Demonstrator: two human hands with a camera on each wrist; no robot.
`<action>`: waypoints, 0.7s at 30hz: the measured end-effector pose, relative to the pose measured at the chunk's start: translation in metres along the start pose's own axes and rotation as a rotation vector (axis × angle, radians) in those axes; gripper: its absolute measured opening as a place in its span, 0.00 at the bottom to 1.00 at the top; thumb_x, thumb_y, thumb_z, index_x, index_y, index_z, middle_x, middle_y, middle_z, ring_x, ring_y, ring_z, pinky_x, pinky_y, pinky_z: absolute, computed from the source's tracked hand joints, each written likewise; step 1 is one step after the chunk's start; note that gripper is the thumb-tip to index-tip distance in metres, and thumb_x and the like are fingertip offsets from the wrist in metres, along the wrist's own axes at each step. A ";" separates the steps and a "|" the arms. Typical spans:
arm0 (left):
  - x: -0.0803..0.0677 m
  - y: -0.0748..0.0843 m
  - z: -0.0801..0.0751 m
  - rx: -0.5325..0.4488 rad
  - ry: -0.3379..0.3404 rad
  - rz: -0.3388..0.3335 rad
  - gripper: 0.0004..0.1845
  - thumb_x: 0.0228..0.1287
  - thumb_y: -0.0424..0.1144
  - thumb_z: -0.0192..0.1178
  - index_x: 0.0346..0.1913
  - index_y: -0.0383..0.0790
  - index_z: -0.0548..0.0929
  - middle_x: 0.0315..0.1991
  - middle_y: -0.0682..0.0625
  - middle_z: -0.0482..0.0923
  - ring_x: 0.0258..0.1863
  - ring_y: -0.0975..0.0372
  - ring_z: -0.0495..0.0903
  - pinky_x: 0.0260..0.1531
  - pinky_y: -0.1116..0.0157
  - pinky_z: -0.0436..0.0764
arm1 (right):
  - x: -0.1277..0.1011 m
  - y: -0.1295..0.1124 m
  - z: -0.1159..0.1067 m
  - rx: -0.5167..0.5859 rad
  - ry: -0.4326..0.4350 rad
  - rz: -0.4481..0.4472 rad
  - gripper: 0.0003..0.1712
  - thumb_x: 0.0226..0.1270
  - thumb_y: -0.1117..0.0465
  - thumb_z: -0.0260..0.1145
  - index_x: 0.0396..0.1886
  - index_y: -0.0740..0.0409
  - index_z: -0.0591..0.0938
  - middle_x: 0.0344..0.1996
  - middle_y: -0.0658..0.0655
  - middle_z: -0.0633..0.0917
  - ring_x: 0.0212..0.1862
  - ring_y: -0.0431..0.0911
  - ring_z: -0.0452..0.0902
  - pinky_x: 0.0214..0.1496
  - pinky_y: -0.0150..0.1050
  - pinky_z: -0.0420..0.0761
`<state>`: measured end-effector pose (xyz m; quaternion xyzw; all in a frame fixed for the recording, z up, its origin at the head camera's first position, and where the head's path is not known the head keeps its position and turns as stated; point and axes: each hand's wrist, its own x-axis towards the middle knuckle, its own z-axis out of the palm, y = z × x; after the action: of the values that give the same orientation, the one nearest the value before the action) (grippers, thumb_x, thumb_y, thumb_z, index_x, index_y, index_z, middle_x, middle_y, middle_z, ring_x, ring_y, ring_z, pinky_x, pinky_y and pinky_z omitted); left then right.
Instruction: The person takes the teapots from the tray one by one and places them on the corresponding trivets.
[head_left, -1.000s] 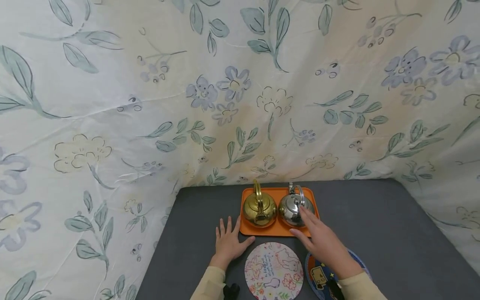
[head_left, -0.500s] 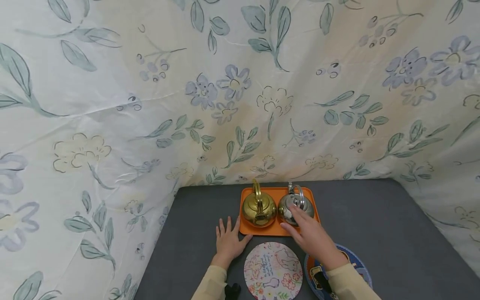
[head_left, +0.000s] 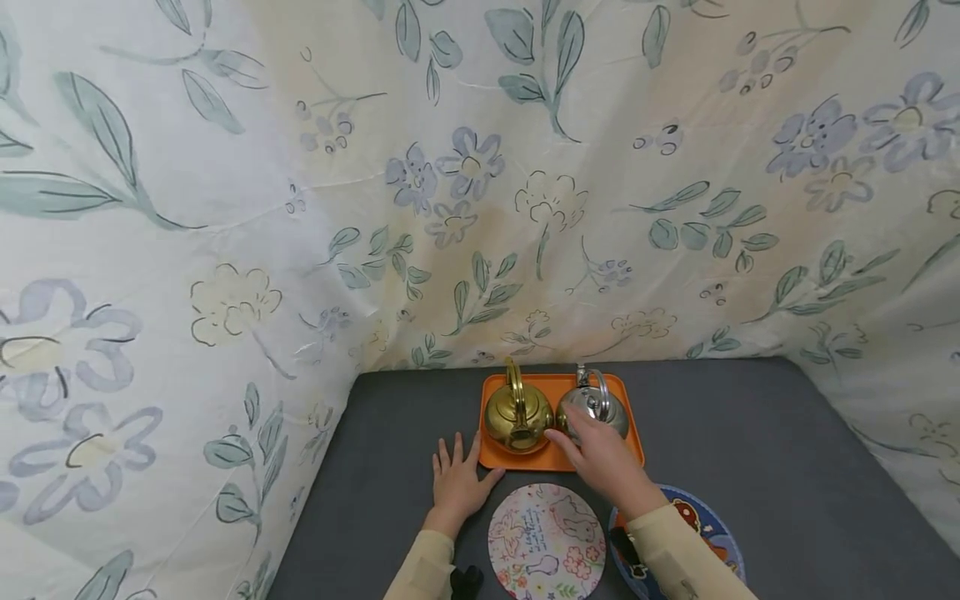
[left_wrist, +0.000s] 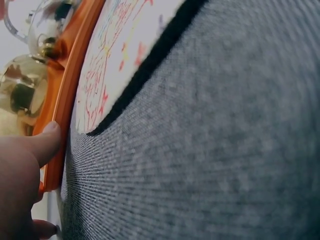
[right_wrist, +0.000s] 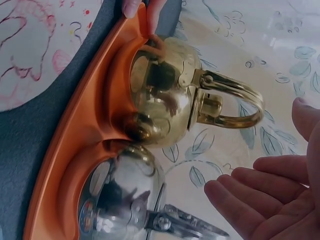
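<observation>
An orange tray (head_left: 561,461) at the back of the grey table (head_left: 750,467) carries a gold kettle (head_left: 517,417) and a silver kettle (head_left: 603,406), both with handles upright. My right hand (head_left: 572,427) reaches over the front of the silver kettle with straight, spread fingers (right_wrist: 250,192) and holds nothing; the right wrist view shows a gap between the palm and the gold kettle (right_wrist: 160,95) and silver kettle (right_wrist: 125,200). My left hand (head_left: 457,477) lies flat on the table, its thumb (left_wrist: 47,141) touching the tray's edge (left_wrist: 67,107).
A round white mat with drawings (head_left: 546,542) lies in front of the tray, a blue patterned mat (head_left: 701,529) to its right under my right forearm. Flowered cloth (head_left: 480,208) walls in the table at the back and both sides.
My right hand has slid left and forward, from the silver kettle's right side to its front left, near the gap between the kettles. The left hand has stayed put.
</observation>
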<state>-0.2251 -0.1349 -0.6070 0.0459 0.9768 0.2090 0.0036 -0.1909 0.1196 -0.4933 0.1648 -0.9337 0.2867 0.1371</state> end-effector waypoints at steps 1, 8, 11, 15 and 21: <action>0.000 0.000 -0.001 -0.001 0.000 -0.001 0.45 0.65 0.68 0.58 0.80 0.52 0.61 0.79 0.34 0.53 0.78 0.33 0.43 0.74 0.35 0.47 | 0.003 -0.001 0.001 0.002 0.004 0.001 0.40 0.76 0.41 0.59 0.72 0.68 0.71 0.67 0.69 0.75 0.66 0.63 0.75 0.64 0.58 0.77; 0.001 0.003 -0.005 -0.012 0.010 0.003 0.45 0.65 0.67 0.59 0.79 0.49 0.62 0.78 0.33 0.54 0.78 0.32 0.45 0.74 0.34 0.48 | 0.018 -0.007 0.009 0.002 -0.011 0.026 0.38 0.75 0.43 0.62 0.70 0.68 0.73 0.66 0.70 0.76 0.66 0.63 0.75 0.64 0.59 0.76; 0.000 0.004 -0.005 -0.009 0.012 0.003 0.45 0.65 0.67 0.59 0.79 0.49 0.63 0.78 0.33 0.54 0.78 0.33 0.45 0.74 0.34 0.48 | 0.023 -0.009 0.011 0.019 -0.025 0.035 0.38 0.75 0.43 0.62 0.71 0.67 0.72 0.66 0.69 0.76 0.66 0.64 0.74 0.65 0.59 0.76; 0.001 0.004 -0.005 -0.011 0.009 -0.004 0.45 0.65 0.67 0.59 0.79 0.50 0.62 0.78 0.33 0.54 0.78 0.33 0.45 0.74 0.34 0.48 | 0.031 -0.009 0.015 0.021 -0.025 0.034 0.38 0.76 0.43 0.61 0.71 0.66 0.72 0.66 0.68 0.77 0.65 0.63 0.76 0.64 0.58 0.77; 0.000 0.007 -0.006 -0.027 -0.001 -0.012 0.45 0.65 0.67 0.59 0.79 0.50 0.62 0.78 0.33 0.54 0.78 0.33 0.44 0.74 0.34 0.47 | 0.043 -0.013 0.022 0.001 0.001 0.043 0.36 0.75 0.44 0.62 0.68 0.69 0.75 0.61 0.69 0.81 0.59 0.62 0.81 0.60 0.58 0.80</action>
<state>-0.2242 -0.1310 -0.5985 0.0401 0.9741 0.2222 0.0059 -0.2288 0.0873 -0.4892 0.1446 -0.9368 0.2903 0.1313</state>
